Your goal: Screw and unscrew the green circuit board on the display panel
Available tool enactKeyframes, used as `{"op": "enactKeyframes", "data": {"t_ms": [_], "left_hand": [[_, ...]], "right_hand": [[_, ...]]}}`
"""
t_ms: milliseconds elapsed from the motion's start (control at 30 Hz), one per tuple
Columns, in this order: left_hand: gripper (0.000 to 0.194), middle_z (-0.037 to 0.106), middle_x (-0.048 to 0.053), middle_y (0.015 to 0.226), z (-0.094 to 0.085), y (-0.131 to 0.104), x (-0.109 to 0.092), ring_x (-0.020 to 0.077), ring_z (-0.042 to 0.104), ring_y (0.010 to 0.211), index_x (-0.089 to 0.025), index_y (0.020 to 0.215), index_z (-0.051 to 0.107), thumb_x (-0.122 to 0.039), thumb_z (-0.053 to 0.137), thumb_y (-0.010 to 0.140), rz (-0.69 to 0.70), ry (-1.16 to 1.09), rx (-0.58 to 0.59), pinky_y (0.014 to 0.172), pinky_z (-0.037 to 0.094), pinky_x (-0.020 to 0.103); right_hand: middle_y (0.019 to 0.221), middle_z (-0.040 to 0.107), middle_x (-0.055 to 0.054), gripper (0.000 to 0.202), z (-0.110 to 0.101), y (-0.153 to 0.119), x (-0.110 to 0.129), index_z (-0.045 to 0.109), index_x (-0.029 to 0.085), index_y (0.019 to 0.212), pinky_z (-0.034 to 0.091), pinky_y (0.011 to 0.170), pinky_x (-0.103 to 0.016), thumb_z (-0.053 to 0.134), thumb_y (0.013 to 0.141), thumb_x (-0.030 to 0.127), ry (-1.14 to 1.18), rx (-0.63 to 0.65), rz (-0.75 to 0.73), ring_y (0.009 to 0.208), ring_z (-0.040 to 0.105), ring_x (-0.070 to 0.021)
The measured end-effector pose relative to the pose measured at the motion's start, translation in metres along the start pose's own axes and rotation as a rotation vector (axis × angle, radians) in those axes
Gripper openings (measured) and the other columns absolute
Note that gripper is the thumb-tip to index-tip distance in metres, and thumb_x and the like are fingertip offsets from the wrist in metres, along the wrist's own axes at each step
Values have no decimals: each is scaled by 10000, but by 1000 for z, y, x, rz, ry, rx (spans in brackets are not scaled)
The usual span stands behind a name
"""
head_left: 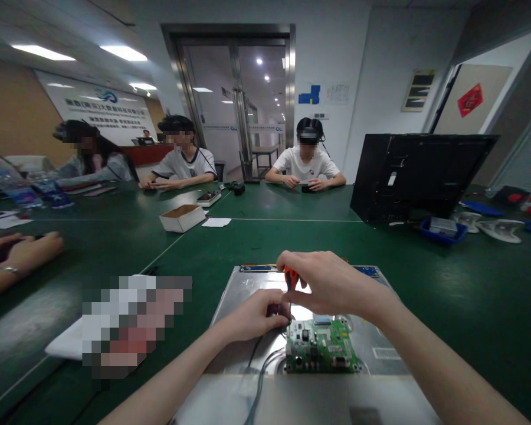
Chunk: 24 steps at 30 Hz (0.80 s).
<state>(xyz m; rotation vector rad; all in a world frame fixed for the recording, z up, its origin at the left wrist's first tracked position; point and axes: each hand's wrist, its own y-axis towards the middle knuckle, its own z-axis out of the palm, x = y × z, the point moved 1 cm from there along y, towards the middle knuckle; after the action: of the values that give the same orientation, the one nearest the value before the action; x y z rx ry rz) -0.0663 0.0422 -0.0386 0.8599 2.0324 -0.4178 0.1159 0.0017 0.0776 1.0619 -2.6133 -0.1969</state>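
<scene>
Fingers on the right hand are wrapped round an orange-and-black screwdriver, pretty much upright at the green rectangular board's far left corner. Left hand is curled in close, can't tell if it's gripping anything. Board's on a shiny flat metal panel, grey rubbery-looking wires beside it, smooth green counter underneath.

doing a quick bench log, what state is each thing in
Orange-black screwdriver: upright in right hand
Left hand: curled at board's corner, grip unclear
Circuit board: uncovered
Metal panel: lying flat
White box: open
Monitor: upright, facing away, power unclear
Ceiling lights: on
Glass doors: look closed
Blue tray: holding grey box
</scene>
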Motion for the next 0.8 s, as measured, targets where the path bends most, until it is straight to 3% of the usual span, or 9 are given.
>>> {"op": "enactKeyframes", "data": {"t_ms": [200, 533, 800], "left_hand": [[69, 632, -3, 760, -1, 2, 5, 151, 556, 723, -152, 771, 649, -96, 631, 734, 44, 11, 26, 656, 425, 239], [175, 671, 1, 816, 1, -1, 1, 152, 609, 734, -162, 869, 647, -64, 597, 733, 23, -46, 22, 676, 476, 248], [158, 668, 3, 811, 0, 1, 2, 156, 584, 754, -158, 820, 658, -62, 598, 710, 57, 13, 20, 669, 462, 243]], "right_hand": [[883, 655, -17, 193, -3, -2, 2, 515, 198, 1015, 300, 561, -248, 551, 829, 165, 17, 3, 8, 698, 547, -131], [793, 673, -2, 158, 0, 1, 1, 533, 209, 952, 258, 532, -258, 602, 876, 330, -115, -28, 10, 654, 579, -145], [844, 669, -16, 152, -5, -2, 3, 541, 194, 977, 289, 555, -253, 567, 828, 189, -20, 3, -2, 686, 554, -129]]}}
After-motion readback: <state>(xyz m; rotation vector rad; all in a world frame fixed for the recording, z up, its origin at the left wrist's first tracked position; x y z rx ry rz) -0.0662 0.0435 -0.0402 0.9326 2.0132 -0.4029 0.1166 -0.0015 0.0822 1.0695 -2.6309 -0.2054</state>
